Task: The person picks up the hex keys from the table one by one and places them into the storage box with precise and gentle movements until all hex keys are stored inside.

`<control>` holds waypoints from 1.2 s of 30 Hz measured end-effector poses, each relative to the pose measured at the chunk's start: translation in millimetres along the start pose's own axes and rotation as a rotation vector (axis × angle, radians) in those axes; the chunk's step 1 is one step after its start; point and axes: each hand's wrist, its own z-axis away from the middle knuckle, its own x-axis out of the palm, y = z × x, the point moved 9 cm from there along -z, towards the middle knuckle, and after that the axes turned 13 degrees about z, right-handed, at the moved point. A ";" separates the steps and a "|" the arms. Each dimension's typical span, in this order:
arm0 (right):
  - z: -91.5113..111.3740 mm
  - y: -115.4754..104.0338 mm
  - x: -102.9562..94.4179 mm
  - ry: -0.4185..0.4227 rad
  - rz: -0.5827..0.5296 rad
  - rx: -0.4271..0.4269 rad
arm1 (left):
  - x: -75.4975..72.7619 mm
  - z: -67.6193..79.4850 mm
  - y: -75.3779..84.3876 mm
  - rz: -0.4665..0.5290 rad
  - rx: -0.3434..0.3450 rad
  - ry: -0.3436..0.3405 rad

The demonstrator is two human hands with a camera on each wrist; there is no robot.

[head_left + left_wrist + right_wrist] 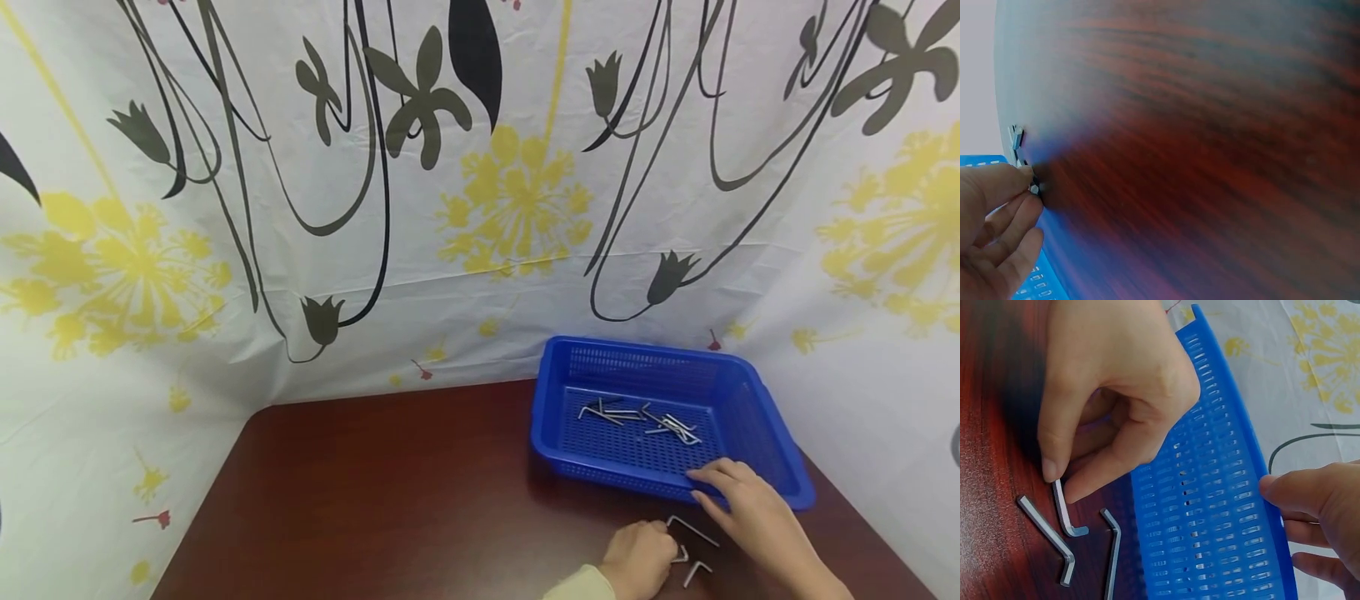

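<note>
Bent metal hex keys lie on the dark table in front of a blue plastic basket [600, 472]. My left hand [639, 557] pinches one L-shaped hex key [1060, 503] by its end, between thumb and index finger. Two other hex keys, one shorter [1047, 532] and one longer [693, 531], lie on either side of it. At the basket's near rim, my right hand [757, 518] holds the edge with its thumb and fingers. In the left wrist view, the left hand [997, 231] shows at the lower left with a bit of metal at its fingertips.
Inside the basket, several more hex keys [675, 427] lie in loose heaps on the slotted floor. The reddish-brown table [375, 492] extends to the left. A white cloth with printed flowers [480, 308] hangs behind and along both sides.
</note>
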 end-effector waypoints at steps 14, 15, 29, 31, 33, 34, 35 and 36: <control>3.3 -0.3 2.9 0.048 -0.028 -0.004 | -4.5 4.6 -2.9 -0.011 0.025 0.007; 3.4 0.0 3.2 0.047 -0.023 0.001 | -6.1 5.0 -3.5 -0.014 0.026 0.016; 3.1 2.2 5.7 -0.030 0.006 0.063 | -33.0 10.0 -15.9 0.029 0.044 0.165; 3.0 2.3 5.9 -0.034 0.003 0.069 | -36.9 11.0 -17.0 0.035 0.055 0.186; 2.9 2.1 5.6 -0.031 0.000 0.069 | -39.8 12.2 -18.2 0.036 0.066 0.200; 2.9 2.1 5.4 -0.029 0.001 0.070 | -41.1 12.7 -18.9 0.036 0.069 0.203; 2.7 2.0 5.2 -0.026 0.002 0.069 | -42.4 13.3 -19.6 0.036 0.074 0.205; 2.5 1.7 4.4 -0.020 0.004 0.068 | -43.9 13.8 -20.2 0.035 0.079 0.208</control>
